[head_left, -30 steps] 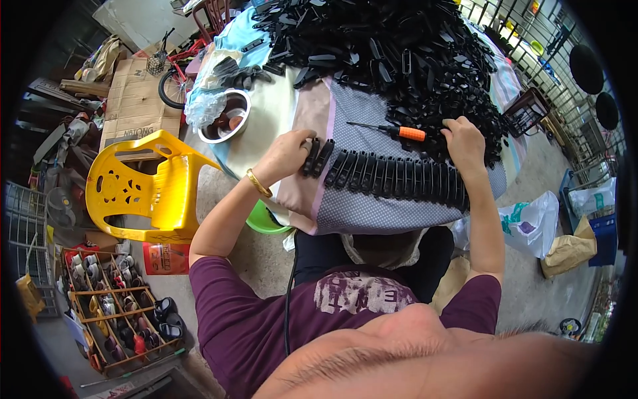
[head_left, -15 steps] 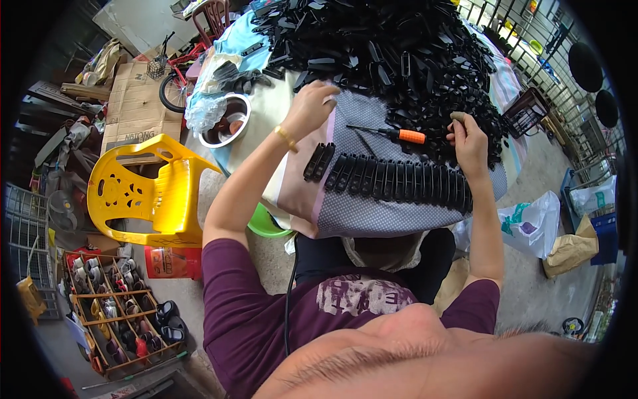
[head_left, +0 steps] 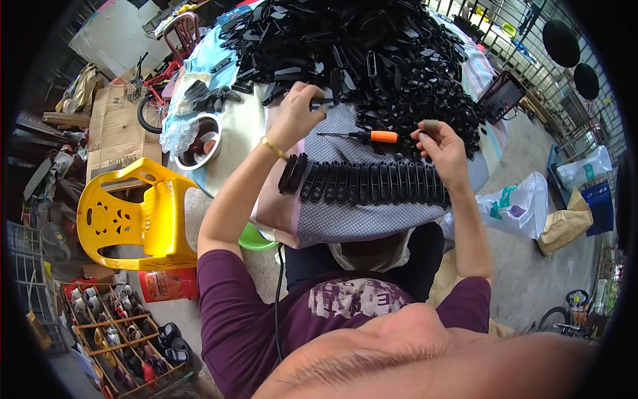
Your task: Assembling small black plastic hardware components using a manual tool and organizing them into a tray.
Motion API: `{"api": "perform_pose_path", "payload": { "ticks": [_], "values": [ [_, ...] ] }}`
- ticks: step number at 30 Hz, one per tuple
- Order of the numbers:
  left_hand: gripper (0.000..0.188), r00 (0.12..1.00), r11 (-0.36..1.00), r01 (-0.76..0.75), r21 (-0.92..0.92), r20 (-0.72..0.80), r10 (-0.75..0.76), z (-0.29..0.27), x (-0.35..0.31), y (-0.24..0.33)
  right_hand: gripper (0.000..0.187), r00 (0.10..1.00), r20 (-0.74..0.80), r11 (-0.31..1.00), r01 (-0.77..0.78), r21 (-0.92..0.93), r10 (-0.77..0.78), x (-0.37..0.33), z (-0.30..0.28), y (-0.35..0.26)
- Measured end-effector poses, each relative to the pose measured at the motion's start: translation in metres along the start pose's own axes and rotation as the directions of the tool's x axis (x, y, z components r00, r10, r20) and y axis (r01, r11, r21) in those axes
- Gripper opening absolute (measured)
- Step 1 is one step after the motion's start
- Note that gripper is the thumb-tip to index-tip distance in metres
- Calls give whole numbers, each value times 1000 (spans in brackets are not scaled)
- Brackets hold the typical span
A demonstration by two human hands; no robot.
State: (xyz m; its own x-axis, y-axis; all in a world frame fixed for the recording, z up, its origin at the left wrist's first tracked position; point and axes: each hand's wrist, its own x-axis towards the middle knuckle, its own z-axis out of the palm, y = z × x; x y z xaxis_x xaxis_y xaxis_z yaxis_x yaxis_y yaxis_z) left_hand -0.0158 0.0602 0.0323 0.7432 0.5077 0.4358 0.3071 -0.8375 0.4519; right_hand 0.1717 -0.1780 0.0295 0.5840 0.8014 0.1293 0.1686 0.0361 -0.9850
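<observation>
My left hand is at the near edge of a big pile of black plastic parts. Its thumb and fingers close on a black plastic piece, partly hidden by them. At the right, my right hand is raised beside the heap of smaller black parts. Thumb and forefinger are pinched, the forefinger's tip brownish; anything between them is too small to make out. Between the hands lies a screwdriver with an orange handle. Nearer me runs a row of black slotted parts, two more standing at its left end.
A dotted grey cloth covers the table's near part. Left of it are a white bowl, a yellow plastic chair and a green basin. A phone on a stand is at the right edge, plastic bags on the floor.
The whole view has shifted, moving the table leftward. My left hand now has a black piece in its fingers. The thin black strip below the screwdriver no longer shows there.
</observation>
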Motion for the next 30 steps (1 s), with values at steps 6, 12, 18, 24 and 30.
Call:
{"api": "perform_pose_path", "payload": {
  "ticks": [6,12,18,24,30],
  "values": [
    [27,975,849,108,-518,221,11,-20,-47,67,24,888,208,903,427,-47,-409,-16,43,-10],
    [22,913,322,401,-858,402,-67,-9,-63,73,18,809,58,779,581,-236,-585,-36,75,-21],
    [35,880,-4,470,-882,469,74,-12,-69,85,14,802,-15,782,578,-231,-597,-38,70,-19],
    [36,846,-1,531,-847,530,59,-3,-77,77,13,797,-5,773,584,-248,-604,-39,68,-23],
    [33,907,185,420,-889,420,-41,3,-85,79,17,600,60,514,729,-453,-798,-38,75,-33]
  ]
}}
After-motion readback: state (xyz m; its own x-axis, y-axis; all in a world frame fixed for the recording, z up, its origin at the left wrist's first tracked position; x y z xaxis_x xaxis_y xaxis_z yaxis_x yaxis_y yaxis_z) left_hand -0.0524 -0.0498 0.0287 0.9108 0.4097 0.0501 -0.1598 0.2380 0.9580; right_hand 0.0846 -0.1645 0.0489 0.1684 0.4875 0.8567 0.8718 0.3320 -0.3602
